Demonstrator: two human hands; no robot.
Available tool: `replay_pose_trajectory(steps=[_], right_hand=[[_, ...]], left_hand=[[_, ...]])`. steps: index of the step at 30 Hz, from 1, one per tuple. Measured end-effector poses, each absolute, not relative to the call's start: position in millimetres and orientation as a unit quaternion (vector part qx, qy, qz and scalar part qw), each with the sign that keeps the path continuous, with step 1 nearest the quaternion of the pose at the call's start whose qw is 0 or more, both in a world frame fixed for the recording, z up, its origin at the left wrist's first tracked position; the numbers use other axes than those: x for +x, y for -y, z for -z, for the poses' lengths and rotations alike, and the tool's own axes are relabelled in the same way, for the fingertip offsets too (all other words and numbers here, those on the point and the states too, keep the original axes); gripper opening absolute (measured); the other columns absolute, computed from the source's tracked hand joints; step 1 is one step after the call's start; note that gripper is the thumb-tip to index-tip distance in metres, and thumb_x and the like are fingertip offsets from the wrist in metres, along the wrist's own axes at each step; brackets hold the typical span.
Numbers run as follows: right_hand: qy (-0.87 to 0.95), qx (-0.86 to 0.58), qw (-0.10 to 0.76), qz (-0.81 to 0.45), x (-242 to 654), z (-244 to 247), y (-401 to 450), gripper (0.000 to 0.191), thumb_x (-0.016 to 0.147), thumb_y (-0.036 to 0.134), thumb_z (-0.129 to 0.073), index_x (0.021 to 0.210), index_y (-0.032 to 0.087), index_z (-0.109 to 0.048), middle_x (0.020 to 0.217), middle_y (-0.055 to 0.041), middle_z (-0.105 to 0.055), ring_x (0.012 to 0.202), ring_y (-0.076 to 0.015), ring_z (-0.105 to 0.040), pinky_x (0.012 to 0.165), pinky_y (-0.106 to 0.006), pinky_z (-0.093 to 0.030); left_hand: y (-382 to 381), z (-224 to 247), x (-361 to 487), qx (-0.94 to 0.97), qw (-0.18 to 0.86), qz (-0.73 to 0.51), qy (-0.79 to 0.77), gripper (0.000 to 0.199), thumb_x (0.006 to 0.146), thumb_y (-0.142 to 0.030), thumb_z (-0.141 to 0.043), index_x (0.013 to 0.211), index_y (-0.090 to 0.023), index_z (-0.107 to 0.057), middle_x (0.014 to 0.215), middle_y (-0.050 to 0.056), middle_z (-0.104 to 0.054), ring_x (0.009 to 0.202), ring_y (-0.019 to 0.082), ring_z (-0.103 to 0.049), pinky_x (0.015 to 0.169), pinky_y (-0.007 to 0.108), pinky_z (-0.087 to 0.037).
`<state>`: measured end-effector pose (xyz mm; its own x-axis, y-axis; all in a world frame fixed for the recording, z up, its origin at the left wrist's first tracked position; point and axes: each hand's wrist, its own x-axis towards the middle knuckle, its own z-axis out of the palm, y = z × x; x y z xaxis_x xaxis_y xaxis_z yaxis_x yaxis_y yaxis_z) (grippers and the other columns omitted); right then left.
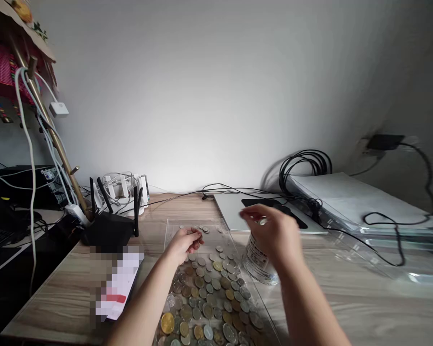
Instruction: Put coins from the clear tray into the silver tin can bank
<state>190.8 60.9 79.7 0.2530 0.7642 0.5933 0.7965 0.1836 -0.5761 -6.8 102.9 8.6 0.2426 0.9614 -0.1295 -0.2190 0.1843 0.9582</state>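
Observation:
Many loose coins (211, 300), silver and gold toned, lie spread over a clear plastic tray (170, 227). My left hand (185, 244) is over the tray's far part with its fingertips pinched together; whether a coin is between them is hard to see. A few coins lie just beyond those fingers. To the right of the tray stands a can (256, 262) with printed text on its side. My right hand (274, 233) is raised over the can, thumb and fingers closed and slightly blurred. It covers most of the can's top, and what its fingertips hold is unclear.
A phone (120, 288) lies left of the tray, with a black router (110, 230) behind it. A flat silver panel (231, 211) with black cables lies at the back. Clear plastic sheets (368, 235) and a white board (346, 192) are stacked on the right.

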Motion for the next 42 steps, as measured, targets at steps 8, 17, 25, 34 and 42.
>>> replay_pose_trajectory(steps=[8, 17, 25, 34, 42], right_hand=[[0.551, -0.788, 0.274, -0.006, 247, -86, -66, 0.010, 0.058, 0.024, -0.056, 0.062, 0.024, -0.065, 0.069, -0.0031, -0.065, 0.060, -0.0185, -0.053, 0.048, -0.026, -0.032], [0.667, -0.572, 0.469, 0.090, 184, -66, -68, 0.026, 0.078, 0.034, -0.046, 0.079, 0.019, -0.066, 0.078, -0.0070, -0.066, 0.067, -0.0162, -0.055, 0.059, -0.026, -0.038], [0.760, -0.509, 0.368, -0.168, 136, -32, -86, 0.024, 0.075, 0.038, -0.050, 0.068, 0.018, -0.063, 0.063, -0.0028, -0.064, 0.058, -0.0133, -0.056, 0.054, -0.023, -0.038], [0.564, -0.760, 0.321, 0.048, 230, -91, -57, 0.014, 0.062, 0.033, -0.058, 0.069, 0.024, -0.068, 0.067, -0.0037, -0.066, 0.058, -0.0183, -0.054, 0.047, -0.025, -0.032], [0.590, -0.730, 0.327, 0.110, 236, -77, -63, 0.020, 0.067, 0.033, -0.054, 0.074, 0.021, -0.068, 0.071, -0.0056, -0.066, 0.062, -0.0196, -0.056, 0.049, -0.026, -0.034]], left_hand=[[-102, -11, -10, 0.404, 0.665, -0.460, -0.427, 0.017, 0.074, -0.002, -0.047, 0.082, -0.007, -0.060, 0.067, 0.008, -0.065, 0.054, 0.009, -0.059, 0.050, 0.018, -0.046], [-103, -12, -7, 0.428, 0.649, -0.456, -0.434, 0.006, 0.069, -0.012, -0.064, 0.069, -0.011, -0.058, 0.060, 0.005, -0.064, 0.047, 0.007, -0.056, 0.040, 0.014, -0.036], [-105, -8, -8, 0.437, 0.658, -0.448, -0.420, 0.014, 0.076, -0.021, -0.059, 0.068, -0.010, -0.061, 0.057, 0.003, -0.061, 0.042, 0.005, -0.052, 0.037, 0.014, -0.036], [-101, -15, -13, 0.298, 0.756, -0.462, -0.357, 0.029, 0.075, 0.004, -0.035, 0.089, -0.002, -0.059, 0.081, 0.016, -0.067, 0.075, 0.017, -0.066, 0.071, 0.026, -0.053], [-100, -14, -13, 0.292, 0.753, -0.475, -0.350, 0.023, 0.079, -0.001, -0.038, 0.091, -0.002, -0.058, 0.085, 0.018, -0.066, 0.080, 0.020, -0.066, 0.074, 0.027, -0.053]])
